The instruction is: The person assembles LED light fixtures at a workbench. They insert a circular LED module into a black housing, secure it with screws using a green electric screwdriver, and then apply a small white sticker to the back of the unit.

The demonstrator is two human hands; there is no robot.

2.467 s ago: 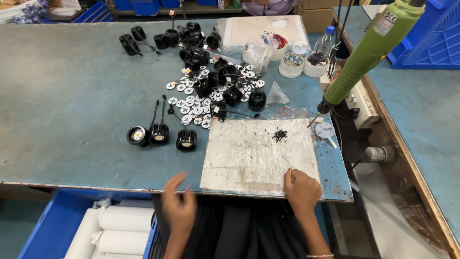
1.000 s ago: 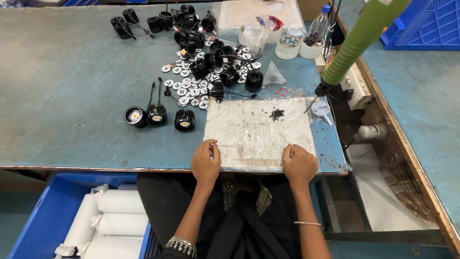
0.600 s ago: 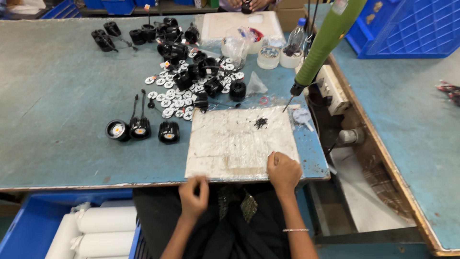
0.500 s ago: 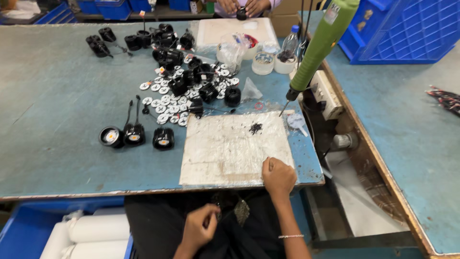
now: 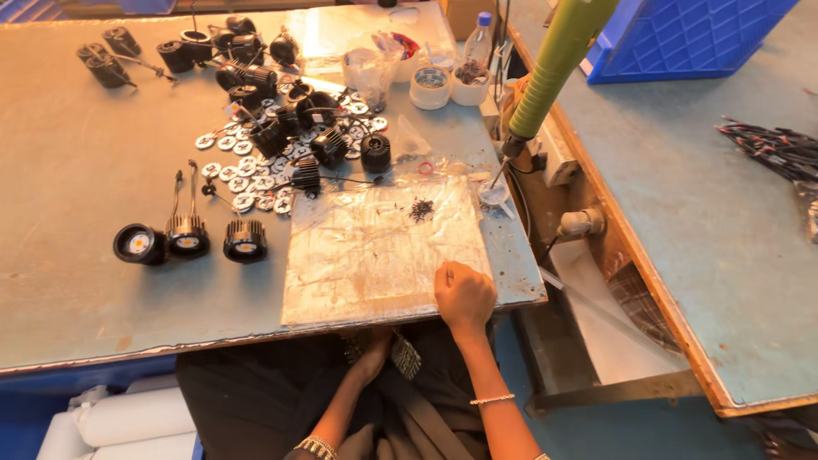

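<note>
Crinkled clear plastic sheet lies on the tabletop; the right hand, curled closed, rests on its near edge. Left hand sits below, its grip hidden. Pressing flat would steady it.

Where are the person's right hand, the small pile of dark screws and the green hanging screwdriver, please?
right hand [image 5: 464, 294], head view, back of the hand.
pile of dark screws [image 5: 421, 209], head view, middle of the pile.
green hanging screwdriver [image 5: 554, 72], head view, green body.

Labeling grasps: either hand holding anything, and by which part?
Nothing visibly held. Right hand rests fisted on the plastic-covered mat; left hand is below the table edge, partly hidden.
</note>
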